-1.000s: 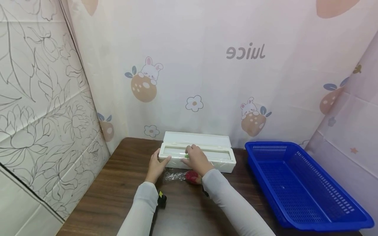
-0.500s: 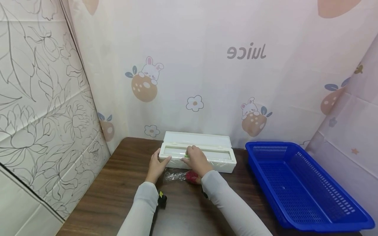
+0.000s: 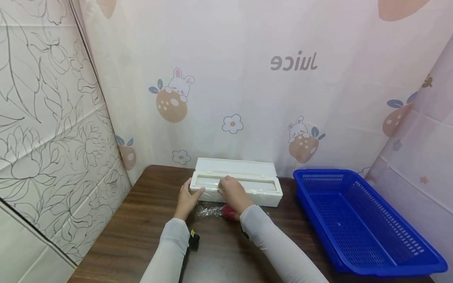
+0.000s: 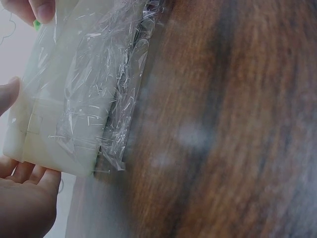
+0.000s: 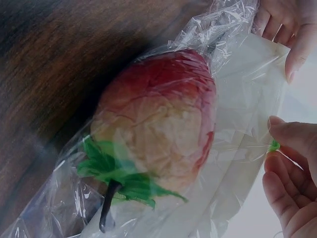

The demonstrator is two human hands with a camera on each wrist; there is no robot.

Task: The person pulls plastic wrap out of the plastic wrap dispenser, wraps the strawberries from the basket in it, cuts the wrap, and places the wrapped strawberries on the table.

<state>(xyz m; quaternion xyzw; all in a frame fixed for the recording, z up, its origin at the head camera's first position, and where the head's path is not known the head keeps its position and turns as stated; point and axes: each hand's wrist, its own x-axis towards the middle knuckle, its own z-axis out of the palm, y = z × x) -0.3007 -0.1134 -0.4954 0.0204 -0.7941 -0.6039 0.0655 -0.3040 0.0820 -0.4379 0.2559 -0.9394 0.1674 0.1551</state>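
A long white cling film dispenser (image 3: 267, 199) lies on the table, its lid (image 3: 237, 166) tipped back. My left hand (image 3: 186, 201) grips the dispenser's left end, thumb on the front top edge and fingers round the end. On that same front edge, my right hand (image 3: 234, 194) pinches a small green slide cutter (image 5: 274, 145) between thumb and fingers. Clear cling film (image 4: 96, 89) drapes from the edge down the front. In the right wrist view an artificial strawberry (image 5: 158, 114), red and cream with green leaves and a dark stem, lies under the film, close before the dispenser.
A large blue plastic basket (image 3: 336, 259) stands on the right of the brown wooden table (image 3: 131, 232). Behind the dispenser hangs a printed curtain (image 3: 233, 86). Crumpled film (image 3: 209, 211) lies left of the strawberry.
My right hand has slid slightly left along the dispenser's front edge with the green slide cutter. My left hand stays at the left end.
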